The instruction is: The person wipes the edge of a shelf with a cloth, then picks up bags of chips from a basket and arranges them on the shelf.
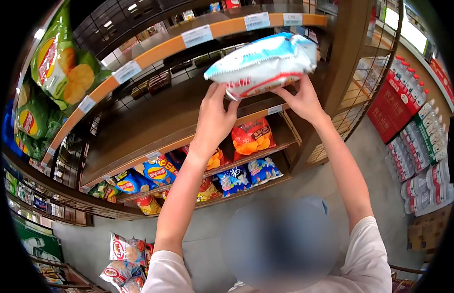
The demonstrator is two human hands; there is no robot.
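A puffy white and light-blue snack bag (263, 63) with red print is held up in front of the shelf unit. My left hand (212, 117) grips its lower left edge, thumb and fingers pressed against the bag. At the lower right edge, my right hand (302, 100) pinches it the same way. The bag lies tilted, its right end higher than its left. Behind and below it runs a brown shelf board (139, 132). Under that board, red chip bags (254, 139) and blue snack bags (161, 171) stand on lower shelves.
Green chip bags (61, 58) fill the upper left shelf. An orange shelf edge (163, 51) with price tags curves above. White snack bags (122, 266) sit at lower left. Bottled water packs (408, 146) and a red carton (388, 112) line the right side. A blurred blue-grey shape (281, 244) covers the lower middle.
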